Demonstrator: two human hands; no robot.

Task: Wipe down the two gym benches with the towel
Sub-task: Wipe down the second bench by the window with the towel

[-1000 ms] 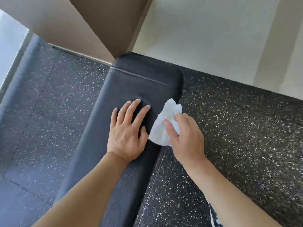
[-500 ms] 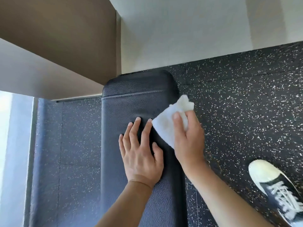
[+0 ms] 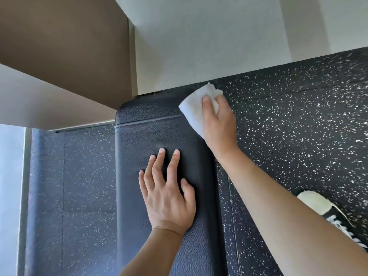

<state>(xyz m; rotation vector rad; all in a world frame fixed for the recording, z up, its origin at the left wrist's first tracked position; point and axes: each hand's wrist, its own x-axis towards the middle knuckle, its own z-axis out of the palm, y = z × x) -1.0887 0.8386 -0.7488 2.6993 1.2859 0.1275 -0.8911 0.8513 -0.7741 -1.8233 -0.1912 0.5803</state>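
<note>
Black padded leather gym bench point(image 3: 143, 134): crumpled white towel point(image 3: 196, 108) pinched at far right corner by right hand point(image 3: 218, 124); left hand point(image 3: 169, 196) laid flat, fingers spread

Left hand point(image 3: 167, 198) flat on the bench point(image 3: 139, 140) — right hand point(image 3: 218, 120) presses towel point(image 3: 194, 105) at its far right corner

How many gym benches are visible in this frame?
1. A single black padded bench runs up the centre, its far end near the wall, the left hand flat on it. The task mentions two; the second is out of view.
</note>
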